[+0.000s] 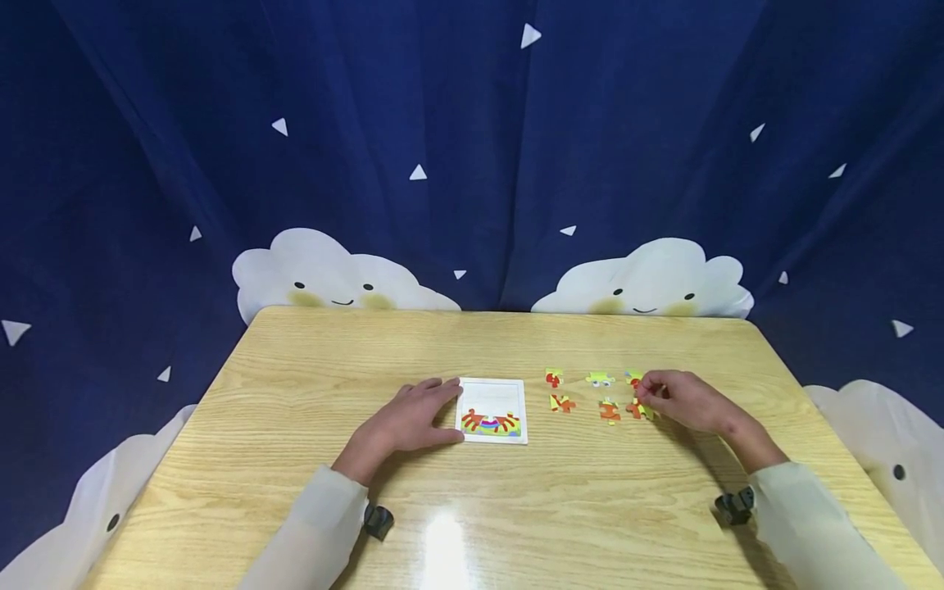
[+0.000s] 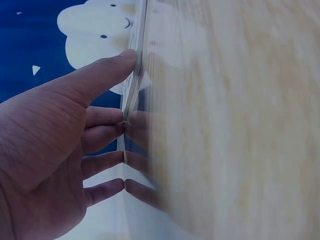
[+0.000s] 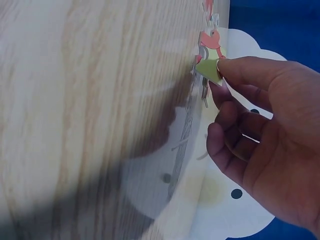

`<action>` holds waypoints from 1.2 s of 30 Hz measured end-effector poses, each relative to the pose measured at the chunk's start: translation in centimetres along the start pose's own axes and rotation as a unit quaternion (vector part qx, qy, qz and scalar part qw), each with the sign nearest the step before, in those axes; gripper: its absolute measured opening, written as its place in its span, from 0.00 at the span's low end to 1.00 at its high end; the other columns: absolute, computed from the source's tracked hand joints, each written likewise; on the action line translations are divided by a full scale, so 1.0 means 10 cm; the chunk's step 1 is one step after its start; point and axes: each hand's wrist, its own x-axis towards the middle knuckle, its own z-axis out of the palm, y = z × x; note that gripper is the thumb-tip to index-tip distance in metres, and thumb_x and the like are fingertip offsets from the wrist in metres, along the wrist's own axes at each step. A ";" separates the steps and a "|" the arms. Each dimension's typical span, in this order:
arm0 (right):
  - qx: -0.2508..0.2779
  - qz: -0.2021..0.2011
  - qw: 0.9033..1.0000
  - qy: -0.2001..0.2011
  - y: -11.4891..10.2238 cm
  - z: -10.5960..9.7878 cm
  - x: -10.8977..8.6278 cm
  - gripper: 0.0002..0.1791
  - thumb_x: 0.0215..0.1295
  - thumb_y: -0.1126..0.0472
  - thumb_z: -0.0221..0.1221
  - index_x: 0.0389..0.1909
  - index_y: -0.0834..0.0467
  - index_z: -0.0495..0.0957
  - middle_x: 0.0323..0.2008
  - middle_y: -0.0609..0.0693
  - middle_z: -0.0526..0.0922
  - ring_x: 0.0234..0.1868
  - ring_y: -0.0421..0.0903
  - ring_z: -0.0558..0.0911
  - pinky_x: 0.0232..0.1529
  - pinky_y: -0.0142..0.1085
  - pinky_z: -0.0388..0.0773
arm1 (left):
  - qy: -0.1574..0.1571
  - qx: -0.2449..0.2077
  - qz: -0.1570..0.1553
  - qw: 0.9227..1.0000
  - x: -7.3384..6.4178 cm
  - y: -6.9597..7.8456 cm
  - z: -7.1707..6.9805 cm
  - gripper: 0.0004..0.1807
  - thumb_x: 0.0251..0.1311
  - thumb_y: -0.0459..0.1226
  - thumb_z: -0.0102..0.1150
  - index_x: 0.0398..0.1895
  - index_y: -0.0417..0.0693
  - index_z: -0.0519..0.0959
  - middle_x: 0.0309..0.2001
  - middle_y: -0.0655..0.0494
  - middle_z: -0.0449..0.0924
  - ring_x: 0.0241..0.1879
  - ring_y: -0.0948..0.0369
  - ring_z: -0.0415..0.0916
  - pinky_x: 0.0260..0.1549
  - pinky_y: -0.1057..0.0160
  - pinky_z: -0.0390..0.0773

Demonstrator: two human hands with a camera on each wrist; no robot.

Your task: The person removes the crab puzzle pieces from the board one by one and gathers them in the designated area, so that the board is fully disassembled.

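Observation:
A white square puzzle tray (image 1: 494, 393) lies on the table, its lower part filled with joined pieces that show red crab claws and a multicoloured middle. My left hand (image 1: 415, 416) is spread at the tray's left side, fingertips at the upper left corner and thumb at the lower left. In the left wrist view, the straight thumb (image 2: 107, 75) touches the tray's edge. To the right, my right hand (image 1: 686, 399) pinches a yellow-green and red puzzle piece (image 3: 211, 70) between thumb and forefinger, tilted up; its other fingers are curled.
Loose puzzle pieces lie in two rows between tray and right hand, among them a red one (image 1: 554, 378), one with eyes (image 1: 601, 379) and an orange one (image 1: 609, 411). A blue curtain (image 1: 472, 147) with clouds hangs behind the wooden table (image 1: 516, 508).

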 end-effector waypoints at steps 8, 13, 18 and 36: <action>-0.011 -0.006 1.000 0.005 -0.04 -0.03 0.02 0.03 0.75 0.66 0.60 0.40 0.58 0.82 0.33 0.46 0.79 0.33 0.44 0.74 0.32 0.35 0.73 | 0.000 -0.001 -0.004 1.000 0.01 -0.02 0.02 0.44 0.64 0.57 0.66 0.77 0.46 0.66 0.76 0.52 0.65 0.76 0.47 0.57 0.69 0.44 0.58; 0.005 -0.046 0.999 0.000 -0.23 -0.02 0.06 0.03 0.74 0.66 0.60 0.41 0.59 0.82 0.33 0.48 0.82 0.33 0.44 0.78 0.32 0.35 0.76 | -0.003 -0.003 -0.010 1.000 0.00 -0.03 0.02 0.44 0.64 0.58 0.67 0.78 0.46 0.66 0.76 0.52 0.65 0.76 0.47 0.57 0.69 0.44 0.58; 0.036 -0.077 0.996 -0.040 -0.60 0.11 0.19 0.05 0.75 0.66 0.59 0.45 0.61 0.82 0.36 0.52 0.84 0.33 0.48 0.82 0.30 0.36 0.79 | -0.002 0.000 -0.012 1.000 0.01 -0.03 0.01 0.44 0.64 0.57 0.67 0.78 0.47 0.66 0.76 0.53 0.64 0.76 0.47 0.57 0.70 0.44 0.58; 0.022 -0.185 0.979 -0.085 -1.64 1.01 0.84 0.10 0.65 0.70 0.65 0.46 0.61 0.82 0.37 0.47 0.82 0.37 0.42 0.78 0.40 0.36 0.77 | 0.004 -0.009 -0.018 1.000 0.02 0.01 -0.01 0.46 0.62 0.57 0.68 0.78 0.45 0.66 0.73 0.47 0.69 0.74 0.46 0.59 0.68 0.43 0.60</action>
